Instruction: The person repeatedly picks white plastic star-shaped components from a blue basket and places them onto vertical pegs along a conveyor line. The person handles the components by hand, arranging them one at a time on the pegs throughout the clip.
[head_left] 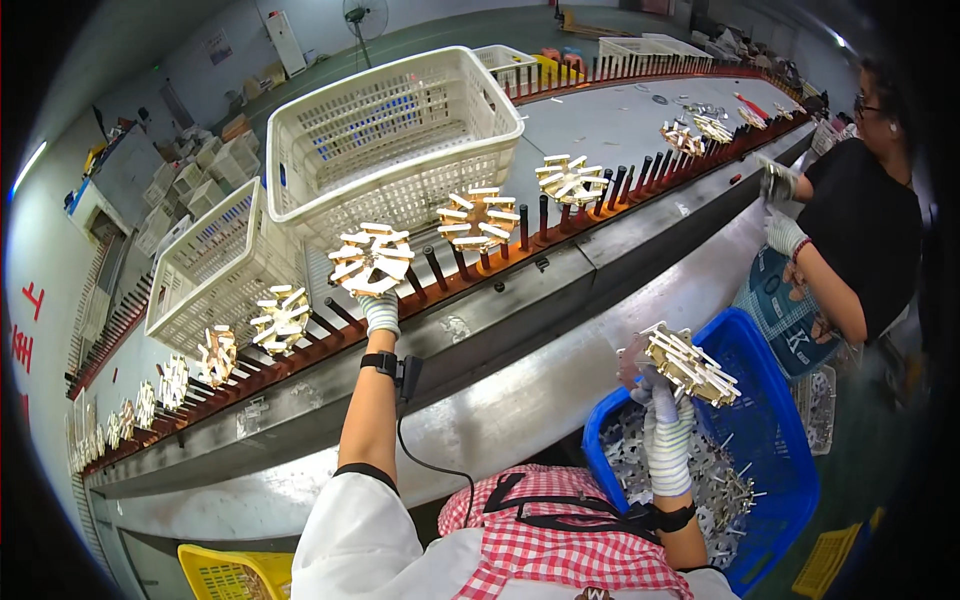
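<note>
My left hand (pixel 381 314), in a striped glove, reaches to the conveyor edge and grips a round, flower-shaped metal piece (pixel 378 270) with pale bars radiating around it. The piece hides most of those fingers. At the right, my right hand (pixel 664 410), gloved in grey and white stripes, is closed on a stack of similar metal pieces (pixel 690 366). That stack is tilted above a blue basket (pixel 790 440) of loose metal parts (pixel 715 490). Beside the left hand's piece, a copper-toned piece (pixel 478 220) and a brass-toned piece (pixel 283 320) sit at the pegs.
Dark upright pegs (pixel 433 268) line the conveyor's orange edge, with more metal pieces along it. A large white crate (pixel 400 165) and a smaller one (pixel 205 265) stand beyond. A co-worker (pixel 850 200) in gloves works at the right. A yellow basket (pixel 205 570) is at the lower left.
</note>
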